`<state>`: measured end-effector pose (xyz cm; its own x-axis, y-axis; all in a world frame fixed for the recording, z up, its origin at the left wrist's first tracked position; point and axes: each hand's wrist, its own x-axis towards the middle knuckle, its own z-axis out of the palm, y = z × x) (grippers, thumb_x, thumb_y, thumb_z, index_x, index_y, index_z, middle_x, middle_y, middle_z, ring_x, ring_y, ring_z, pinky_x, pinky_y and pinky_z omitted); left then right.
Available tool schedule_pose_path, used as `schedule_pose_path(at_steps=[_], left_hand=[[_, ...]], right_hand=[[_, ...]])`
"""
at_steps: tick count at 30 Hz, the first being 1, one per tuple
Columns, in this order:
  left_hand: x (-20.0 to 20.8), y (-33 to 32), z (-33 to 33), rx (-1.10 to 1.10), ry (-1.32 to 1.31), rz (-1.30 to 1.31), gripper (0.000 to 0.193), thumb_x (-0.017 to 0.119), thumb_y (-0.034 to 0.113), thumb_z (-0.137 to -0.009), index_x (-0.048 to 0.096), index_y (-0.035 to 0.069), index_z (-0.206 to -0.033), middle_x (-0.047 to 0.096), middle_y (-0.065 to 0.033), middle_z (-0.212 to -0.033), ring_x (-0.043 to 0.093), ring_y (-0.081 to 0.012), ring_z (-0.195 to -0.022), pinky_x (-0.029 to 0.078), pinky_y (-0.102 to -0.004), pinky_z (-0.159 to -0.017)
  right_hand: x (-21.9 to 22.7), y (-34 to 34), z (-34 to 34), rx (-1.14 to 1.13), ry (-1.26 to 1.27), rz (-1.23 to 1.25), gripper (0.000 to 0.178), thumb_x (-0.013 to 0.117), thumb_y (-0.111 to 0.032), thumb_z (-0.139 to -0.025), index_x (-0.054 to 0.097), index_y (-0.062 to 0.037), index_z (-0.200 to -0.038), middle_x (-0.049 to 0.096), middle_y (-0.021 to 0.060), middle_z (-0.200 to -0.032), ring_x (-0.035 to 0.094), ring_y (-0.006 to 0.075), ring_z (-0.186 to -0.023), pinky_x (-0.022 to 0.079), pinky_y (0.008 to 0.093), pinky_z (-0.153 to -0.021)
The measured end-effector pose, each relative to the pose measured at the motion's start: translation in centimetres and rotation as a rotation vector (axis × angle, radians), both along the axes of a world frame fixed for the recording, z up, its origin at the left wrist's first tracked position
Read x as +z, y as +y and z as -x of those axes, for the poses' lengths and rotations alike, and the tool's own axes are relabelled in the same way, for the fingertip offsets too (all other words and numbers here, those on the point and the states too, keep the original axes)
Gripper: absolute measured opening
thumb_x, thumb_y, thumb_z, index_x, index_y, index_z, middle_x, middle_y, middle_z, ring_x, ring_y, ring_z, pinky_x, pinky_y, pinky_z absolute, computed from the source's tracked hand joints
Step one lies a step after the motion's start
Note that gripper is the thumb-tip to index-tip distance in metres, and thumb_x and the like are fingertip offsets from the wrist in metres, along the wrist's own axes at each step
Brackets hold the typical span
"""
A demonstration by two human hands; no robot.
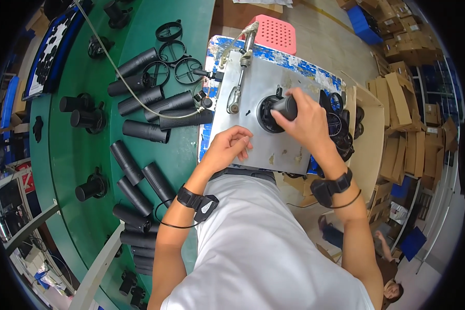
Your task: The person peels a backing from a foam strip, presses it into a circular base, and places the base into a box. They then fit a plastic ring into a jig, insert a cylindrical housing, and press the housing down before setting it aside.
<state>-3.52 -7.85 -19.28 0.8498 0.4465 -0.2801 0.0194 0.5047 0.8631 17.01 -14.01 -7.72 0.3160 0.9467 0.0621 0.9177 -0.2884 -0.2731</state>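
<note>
My right hand [310, 118] is wrapped round a short black tube [287, 107] that stands in a black round base [267, 114]. The base rests on a worn grey metal plate [274, 150] and has a small tab on its far side. My left hand [228, 147] hovers at the plate's near left edge, its fingers curled in; whatever they may hold is hidden. Between the hands and a metal cylinder with a rod [243, 67], a small dark piece [248, 112] lies on the plate. Each wrist wears a black strapped device.
Several ribbed black tubes [142, 132] and black rings [170, 50] lie on the green table [191, 15] to the left. Black ring parts [338, 124] crowd the plate's right side. A pink stool [276, 35] stands beyond. Cardboard boxes [398, 103] and another person [392, 289] are at right.
</note>
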Motion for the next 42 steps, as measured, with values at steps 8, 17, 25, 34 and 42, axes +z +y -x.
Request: schedule_pose_path(at_steps=[8, 17, 25, 34, 42], left_hand=[[0.2, 0.3, 0.0, -0.008, 0.024, 0.01, 0.02, 0.051, 0.01, -0.097, 0.057, -0.002, -0.111, 0.064, -0.0078, -0.088, 0.061, -0.0105, -0.067, 0.052, -0.0245, -0.059], [0.6, -0.3, -0.2, 0.032, 0.032, 0.009, 0.019, 0.051, 0.009, -0.097, 0.057, -0.002, -0.111, 0.064, -0.0075, -0.087, 0.06, -0.0098, -0.066, 0.051, -0.0239, -0.059], [0.6, -0.2, 0.3, 0.02, -0.01, 0.095, 0.017, 0.05, 0.007, -0.097, 0.057, -0.001, -0.11, 0.063, -0.0058, -0.087, 0.06, -0.0091, -0.069, 0.05, -0.0239, -0.062], [0.9, 0.6, 0.9, 0.007, -0.03, 0.075, 0.017, 0.051, 0.005, -0.095, 0.058, -0.002, -0.109, 0.063, -0.0058, -0.087, 0.061, -0.0097, -0.074, 0.051, -0.0244, -0.068], [0.7, 0.4, 0.7, 0.053, -0.051, 0.094, 0.016, 0.051, 0.003, -0.094, 0.058, -0.003, -0.108, 0.063, -0.0072, -0.087, 0.062, -0.0107, -0.073, 0.052, -0.025, -0.069]], right_hand=[[0.2, 1.0, -3.0, 0.193, 0.493, -0.061, 0.053, 0.078, -0.013, -0.069, 0.054, -0.003, -0.116, 0.064, 0.0133, -0.102, 0.064, 0.0256, -0.097, 0.049, 0.0348, -0.087], [-7.4, 0.1, 1.0, -0.051, 0.72, -0.778, 0.045, 0.071, 0.002, -0.07, 0.049, -0.0006, -0.109, 0.063, 0.0108, -0.095, 0.061, 0.0179, -0.092, 0.048, 0.0342, -0.09], [-7.8, 0.7, -3.4, 0.202, 1.156, -0.514, 0.046, 0.073, -0.002, -0.065, 0.048, -0.0027, -0.104, 0.057, 0.012, -0.09, 0.057, 0.0232, -0.089, 0.047, 0.0386, -0.085], [-9.5, 0.8, -0.3, 0.098, 0.76, -0.803, 0.047, 0.069, -0.01, -0.075, 0.04, -0.0032, -0.111, 0.057, 0.0152, -0.094, 0.056, 0.0237, -0.085, 0.049, 0.0426, -0.082], [-9.5, 1.5, -3.3, 0.382, 1.121, -0.624, 0.047, 0.073, -0.005, -0.064, 0.046, -0.0055, -0.103, 0.059, 0.0137, -0.089, 0.058, 0.025, -0.08, 0.052, 0.0387, -0.073]])
